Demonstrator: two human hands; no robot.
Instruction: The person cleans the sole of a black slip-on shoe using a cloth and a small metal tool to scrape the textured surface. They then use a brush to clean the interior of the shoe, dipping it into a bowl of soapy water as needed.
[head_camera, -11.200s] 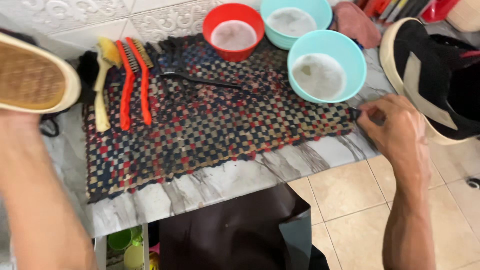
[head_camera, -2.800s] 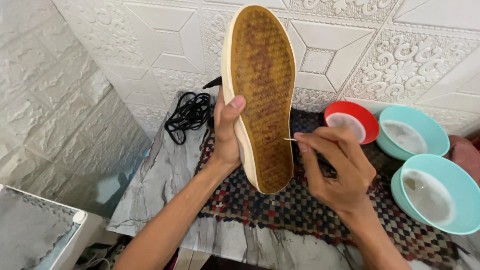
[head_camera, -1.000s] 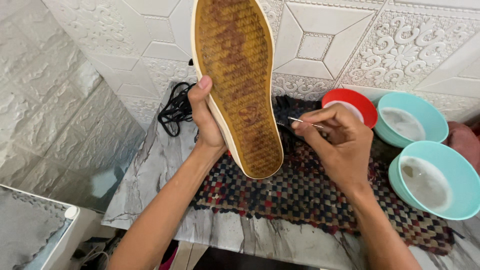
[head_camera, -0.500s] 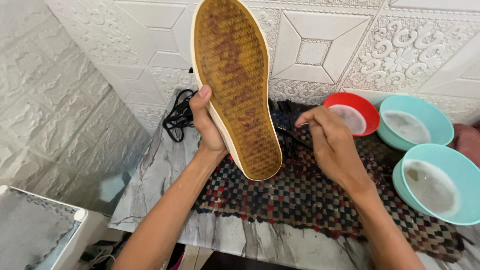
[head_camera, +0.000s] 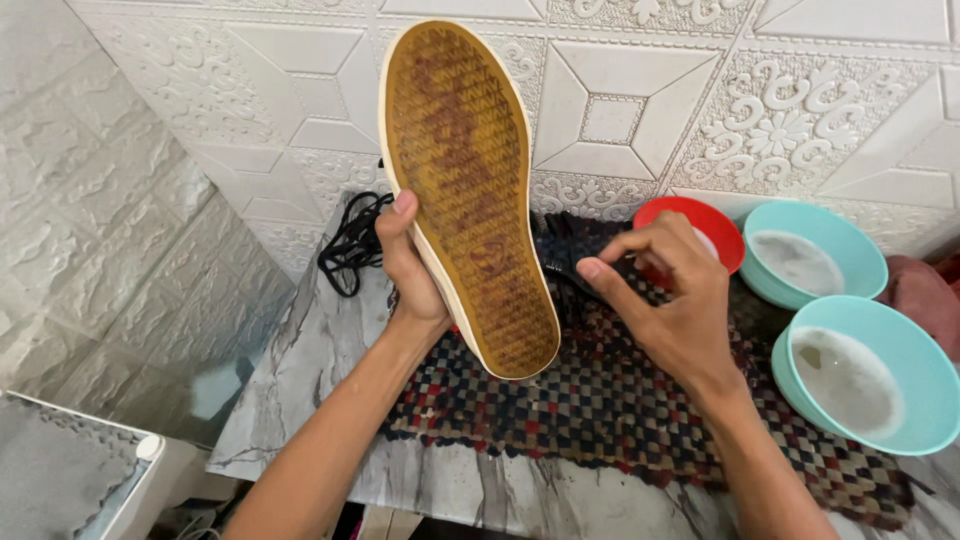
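My left hand (head_camera: 405, 268) grips a shoe (head_camera: 465, 190) by its side and holds it upright, with the worn brown sole and cream rim turned toward me. My right hand (head_camera: 672, 300) hovers just right of the sole's heel end, its index finger stretched toward the sole and the other fingers curled. The thin metal pick it pinched in the earlier frames is hidden behind the fingers now. Both hands are above a dark woven mat (head_camera: 600, 425).
The mat lies on a marble counter (head_camera: 310, 370) against an embossed white wall. A red bowl (head_camera: 718, 222) and two teal bowls (head_camera: 815, 262) (head_camera: 870, 375) with cloudy water stand at the right. Black laces (head_camera: 350, 240) lie at the back left, a pink cloth (head_camera: 925, 300) at the far right.
The shoe has stayed raised with its sole toward me. My right hand moved from the sole's edge slightly right and back, with the pick's tip no longer showing.
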